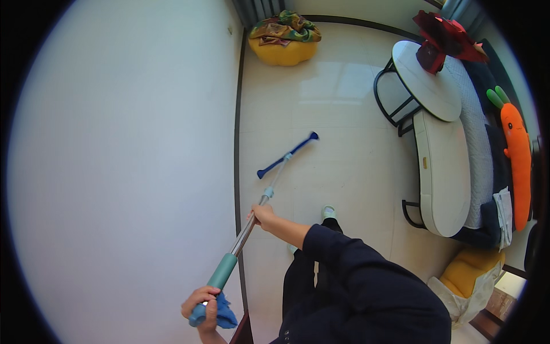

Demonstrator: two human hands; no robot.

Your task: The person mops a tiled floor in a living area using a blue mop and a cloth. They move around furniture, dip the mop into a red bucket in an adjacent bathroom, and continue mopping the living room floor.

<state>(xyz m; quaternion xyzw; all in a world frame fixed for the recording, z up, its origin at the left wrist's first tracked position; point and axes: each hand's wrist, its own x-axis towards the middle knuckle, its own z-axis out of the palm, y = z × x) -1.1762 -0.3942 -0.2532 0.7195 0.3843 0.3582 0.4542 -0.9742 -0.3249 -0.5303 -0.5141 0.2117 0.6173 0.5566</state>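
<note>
Bounded at left by a broad white wall. Standing on pale floor. Lined along the right by a sofa with a grey quilted cover. Furnished in front of it with a long table, and just beyond that, with a round table. Sloping down and away from the body with a mop, to its blue head out on the floor ahead. Brightened along the sofa by a carrot toy, at the far end by a yellow pouf under a patterned cloth, and on the round table by a red bouquet. Clasping the mop's metal pole with the right hand, lower down; gripping the end of its green handle with the left hand. Bunched beside the left hand in a blue cloth; cannot tell whether held or hanging. Showing below, in one pale shoe.
</note>
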